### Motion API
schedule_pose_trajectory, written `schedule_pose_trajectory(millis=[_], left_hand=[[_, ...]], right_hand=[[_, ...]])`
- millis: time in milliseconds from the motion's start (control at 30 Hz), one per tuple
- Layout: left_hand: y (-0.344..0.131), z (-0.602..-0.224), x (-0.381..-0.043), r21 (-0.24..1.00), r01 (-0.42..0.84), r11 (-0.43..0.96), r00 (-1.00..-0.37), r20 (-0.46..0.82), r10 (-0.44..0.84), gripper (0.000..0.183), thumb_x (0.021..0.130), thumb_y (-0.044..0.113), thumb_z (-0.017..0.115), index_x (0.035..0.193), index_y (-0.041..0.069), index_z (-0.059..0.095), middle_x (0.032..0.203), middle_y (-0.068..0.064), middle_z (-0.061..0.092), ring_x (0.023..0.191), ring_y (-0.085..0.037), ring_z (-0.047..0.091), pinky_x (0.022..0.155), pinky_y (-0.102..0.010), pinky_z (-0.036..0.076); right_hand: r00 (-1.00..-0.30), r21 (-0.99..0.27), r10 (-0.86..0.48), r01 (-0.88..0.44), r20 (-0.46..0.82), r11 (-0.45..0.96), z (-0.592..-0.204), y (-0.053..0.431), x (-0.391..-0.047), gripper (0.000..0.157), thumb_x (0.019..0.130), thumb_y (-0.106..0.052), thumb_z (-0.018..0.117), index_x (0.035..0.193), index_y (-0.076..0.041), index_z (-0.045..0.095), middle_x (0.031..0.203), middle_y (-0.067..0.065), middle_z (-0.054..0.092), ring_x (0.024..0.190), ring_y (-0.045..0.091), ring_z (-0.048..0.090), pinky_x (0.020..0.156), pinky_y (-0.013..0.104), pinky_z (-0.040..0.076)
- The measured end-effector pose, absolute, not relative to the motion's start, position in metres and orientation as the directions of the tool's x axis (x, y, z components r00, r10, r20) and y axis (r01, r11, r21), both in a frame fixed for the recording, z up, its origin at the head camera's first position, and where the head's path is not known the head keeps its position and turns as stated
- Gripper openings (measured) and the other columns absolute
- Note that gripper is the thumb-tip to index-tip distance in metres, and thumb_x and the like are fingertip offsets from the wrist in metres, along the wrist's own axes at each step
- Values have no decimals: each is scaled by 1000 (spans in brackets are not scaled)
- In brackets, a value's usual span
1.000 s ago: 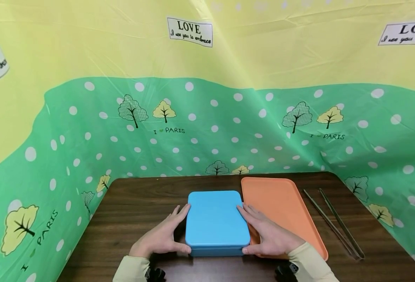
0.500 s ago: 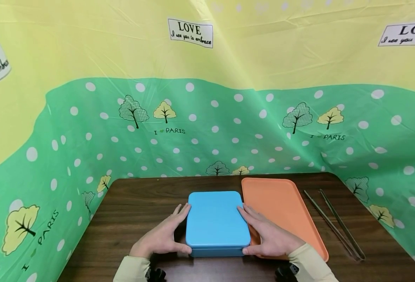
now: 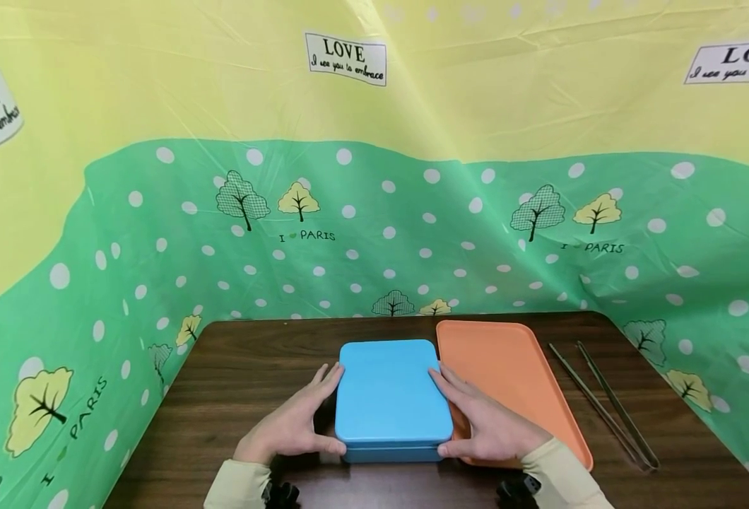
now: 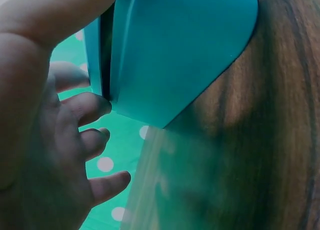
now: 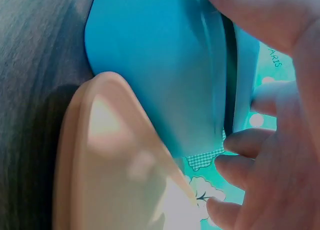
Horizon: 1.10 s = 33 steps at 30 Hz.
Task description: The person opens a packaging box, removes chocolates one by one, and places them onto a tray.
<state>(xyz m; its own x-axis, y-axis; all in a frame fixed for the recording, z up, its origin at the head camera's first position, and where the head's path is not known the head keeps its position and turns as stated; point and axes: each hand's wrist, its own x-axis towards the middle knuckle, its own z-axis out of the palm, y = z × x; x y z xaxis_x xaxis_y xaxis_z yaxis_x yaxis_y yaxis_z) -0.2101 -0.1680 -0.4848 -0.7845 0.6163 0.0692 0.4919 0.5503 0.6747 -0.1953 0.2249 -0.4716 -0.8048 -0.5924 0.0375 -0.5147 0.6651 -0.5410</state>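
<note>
Tabletop [image 3: 254, 360]: orange tray [image 3: 504, 371] beside box [image 3: 393, 392].

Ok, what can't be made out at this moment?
Inside of the blue rectangular box: head view, hidden by its lid.
Whether the box touches the orange rectangular tray: right wrist view, the tray overlaps the box's side.
Rest of the rightmost white rectangular LOVE label: head view, cut off by the right edge.
Tip detail of the long silver tongs: head view, too small.

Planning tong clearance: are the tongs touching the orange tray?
Apart. The head view shows a strip of wooden table between the tongs and the orange tray.
</note>
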Motion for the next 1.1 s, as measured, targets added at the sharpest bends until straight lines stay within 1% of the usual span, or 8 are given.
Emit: schedule_pose_trajectory(millis=[167,300,400,567,800,967,1000,1100], left_hand=[[-170,-477,-207,680,495,540,-790,95,605,126,78,64,86,171,23,12,176,7,10,163,-30,2,119,-65,34],[-171,-469,-204,691,512,510,-785,136,604,124,79,58,88,171,24,12,176,7,11,163,-28,2,118,-67,34],[-171,-462,-201,690,529,494,-782,170,599,122,80,52,90,171,25,13,176,8,12,163,-28,4,117,-69,33],[-172,-456,-199,673,574,467,-766,239,597,121,79,45,93,171,25,16,176,7,15,163,-28,8,114,-71,36],[-170,-451,-197,667,595,449,-762,288,581,119,79,61,87,170,25,20,175,4,19,162,-32,15,113,-68,40],[-162,-452,-199,547,687,477,-726,506,465,83,90,18,86,162,13,44,162,-6,47,151,-31,42,110,-56,49],[-160,-452,-201,495,717,490,-693,577,432,72,92,10,83,157,10,51,156,-9,55,146,-32,50,106,-54,52],[-156,-453,-203,363,744,561,-601,730,325,50,91,-4,77,139,8,69,133,-12,72,125,-32,68,93,-48,61]], right_hand=[[-799,-498,-597,-546,69,673,-463,224,-191,115,87,-64,78,171,-23,11,176,12,9,158,38,26,111,61,45],[-788,-442,-594,-595,159,671,-456,220,-188,100,93,-18,80,171,-18,17,173,20,18,147,39,45,89,37,56],[-765,-378,-583,-643,274,666,-451,218,-187,95,87,9,72,168,-13,28,168,26,30,122,38,66,70,23,52],[-689,-243,-545,-700,478,672,-445,213,-187,78,88,11,77,158,-10,50,154,28,51,119,36,69,78,28,62],[-611,-157,-522,-726,595,670,-441,211,-185,60,93,9,72,149,-10,61,140,25,64,106,34,75,72,30,63],[-579,-152,-521,-747,627,647,-435,207,-182,62,90,12,72,147,-11,63,129,14,67,92,19,72,67,21,57],[-575,-156,-517,-750,635,642,-434,205,-181,72,81,19,74,146,-10,64,127,11,67,87,15,69,66,19,54],[-574,-186,-492,-753,654,631,-431,202,-180,70,82,18,75,145,-10,65,120,4,67,84,9,64,66,15,49]])
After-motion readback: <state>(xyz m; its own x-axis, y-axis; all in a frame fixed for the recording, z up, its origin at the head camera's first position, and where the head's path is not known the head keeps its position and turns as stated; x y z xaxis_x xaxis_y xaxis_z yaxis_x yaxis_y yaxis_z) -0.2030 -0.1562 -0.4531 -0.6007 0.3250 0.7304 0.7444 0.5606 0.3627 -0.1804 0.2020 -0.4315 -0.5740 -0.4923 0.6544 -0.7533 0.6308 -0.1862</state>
